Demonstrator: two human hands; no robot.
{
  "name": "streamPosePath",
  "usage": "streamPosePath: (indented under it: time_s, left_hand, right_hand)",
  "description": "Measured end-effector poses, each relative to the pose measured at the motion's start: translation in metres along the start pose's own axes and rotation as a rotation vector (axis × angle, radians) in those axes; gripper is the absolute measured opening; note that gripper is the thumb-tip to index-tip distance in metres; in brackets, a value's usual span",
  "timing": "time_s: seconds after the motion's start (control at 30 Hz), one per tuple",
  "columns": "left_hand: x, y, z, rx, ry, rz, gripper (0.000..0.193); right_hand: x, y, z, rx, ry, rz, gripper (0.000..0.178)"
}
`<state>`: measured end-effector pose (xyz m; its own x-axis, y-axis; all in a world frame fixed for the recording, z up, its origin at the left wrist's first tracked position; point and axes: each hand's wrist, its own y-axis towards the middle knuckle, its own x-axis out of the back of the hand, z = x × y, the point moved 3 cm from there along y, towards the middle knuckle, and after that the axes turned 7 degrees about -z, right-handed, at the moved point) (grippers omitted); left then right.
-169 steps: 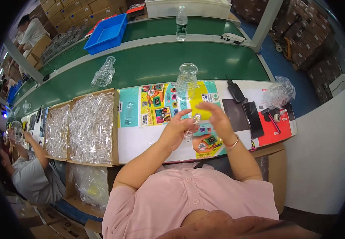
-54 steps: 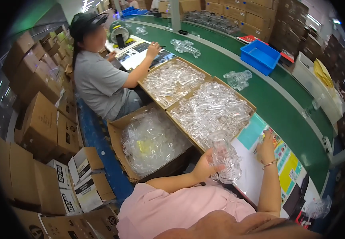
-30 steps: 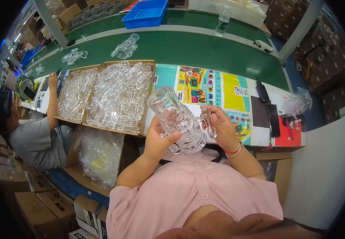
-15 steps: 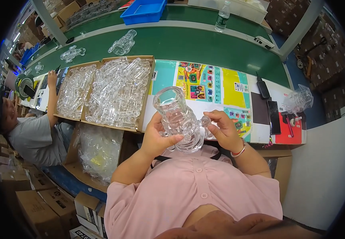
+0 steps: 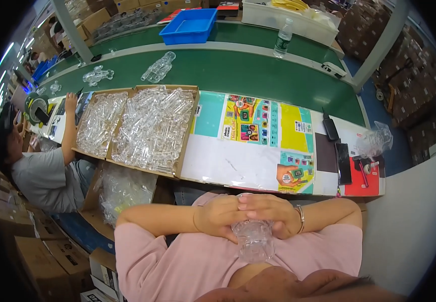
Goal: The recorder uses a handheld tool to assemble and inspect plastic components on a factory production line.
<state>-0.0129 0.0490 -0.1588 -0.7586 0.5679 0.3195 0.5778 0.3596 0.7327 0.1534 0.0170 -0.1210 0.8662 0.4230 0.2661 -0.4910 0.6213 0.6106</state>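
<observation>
Close to my chest I hold a clear, thick-walled vessel [image 5: 254, 241] of glass or plastic. My left hand [image 5: 220, 215] is closed round it from the left, and my right hand [image 5: 274, 210] wraps it from the right. The fingers of both hands meet and overlap across it, hiding its far part. Beyond my hands, two shallow cardboard trays [image 5: 190, 132] hold many clear tube-like pieces. More clear shaped vessels, one upright-limbed piece [image 5: 158, 67] and another [image 5: 97, 75], lie on the green belt past the trays.
A printed, paper-covered worktop [image 5: 213, 162] lies ahead. At its right are a black phone [image 5: 344, 163], a black tool [image 5: 330, 126] and a crumpled plastic bag [image 5: 374, 141]. A blue bin [image 5: 189, 26] and water bottle [image 5: 283, 39] stand farther back. A co-worker [image 5: 46, 168] sits at left.
Both hands have drawn the vessel back from the worktop edge to my chest and now wrap it more closely. Its side knob, pinched by my right hand before, is hidden.
</observation>
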Motion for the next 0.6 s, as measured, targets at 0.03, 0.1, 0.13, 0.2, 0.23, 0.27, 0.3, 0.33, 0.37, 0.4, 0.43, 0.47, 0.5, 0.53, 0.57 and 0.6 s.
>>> streamPosePath:
  time_s: [0.03, 0.1, 0.13, 0.2, 0.23, 0.27, 0.3, 0.33, 0.37, 0.4, 0.43, 0.47, 0.5, 0.53, 0.57, 0.6]
  left_hand:
    - [0.000, 0.006, -0.004, -0.059, 0.014, 0.023, 0.064]
    - [-0.003, 0.010, -0.007, -0.118, 0.028, 0.045, 0.063]
    - [-0.003, 0.009, -0.003, -0.041, 0.049, 0.058, 0.063]
    - [-0.002, 0.012, -0.001, 0.039, 0.064, 0.080, 0.062]
    - [0.003, 0.015, 0.009, 0.406, -0.162, -0.020, 0.064]
    - [0.004, 0.015, 0.019, 0.776, -0.389, -0.121, 0.066]
    - [0.010, 0.023, 0.030, 0.842, -0.436, -0.235, 0.067]
    - [0.013, 0.031, 0.040, 0.904, -0.485, -0.338, 0.069]
    - [0.012, 0.033, 0.043, 0.920, -0.492, -0.328, 0.069]
    - [0.017, 0.037, 0.048, 0.904, -0.618, -0.492, 0.069]
    - [0.021, 0.040, 0.052, 0.879, -0.742, -0.650, 0.070]
    - [0.022, 0.041, 0.051, 0.880, -0.737, -0.642, 0.070]
    - [0.027, 0.040, 0.047, 0.816, -0.624, -0.654, 0.069]
    - [0.030, 0.038, 0.041, 0.755, -0.509, -0.669, 0.069]
    - [0.031, 0.038, 0.038, 0.719, -0.439, -0.679, 0.071]
    - [0.033, 0.033, 0.039, 0.721, -0.433, -0.679, 0.071]
  right_hand:
    - [0.001, -0.002, 0.002, 0.004, -0.003, 0.007, 0.050]
    - [0.003, -0.006, 0.004, 0.062, -0.049, 0.023, 0.050]
    - [0.004, -0.005, 0.001, 0.061, -0.051, 0.021, 0.050]
    - [0.011, -0.001, -0.013, -0.198, 0.015, -0.062, 0.049]
    - [0.013, 0.001, -0.024, -0.430, 0.178, -0.167, 0.048]
    - [0.027, 0.005, -0.042, -0.660, 0.226, -0.237, 0.051]
    - [0.038, 0.022, -0.045, -0.541, 0.046, -0.336, 0.050]
    - [0.039, 0.024, -0.073, -0.753, 0.842, -0.582, 0.045]
    - [0.048, 0.040, -0.069, -0.641, 0.845, -0.646, 0.042]
    - [0.052, 0.042, -0.072, -0.639, 0.851, -0.647, 0.042]
    - [0.066, 0.043, -0.068, -0.430, 0.470, -0.660, 0.043]
    - [0.076, 0.043, -0.059, -0.218, 0.090, -0.654, 0.043]
    - [0.078, 0.039, -0.050, -0.253, 0.041, -0.617, 0.030]
    - [0.078, 0.036, -0.041, -0.250, 0.047, -0.620, 0.030]
    - [0.075, 0.036, -0.031, -0.224, -0.295, -0.483, 0.028]
    - [0.072, 0.037, -0.028, -0.193, -0.632, -0.334, 0.029]
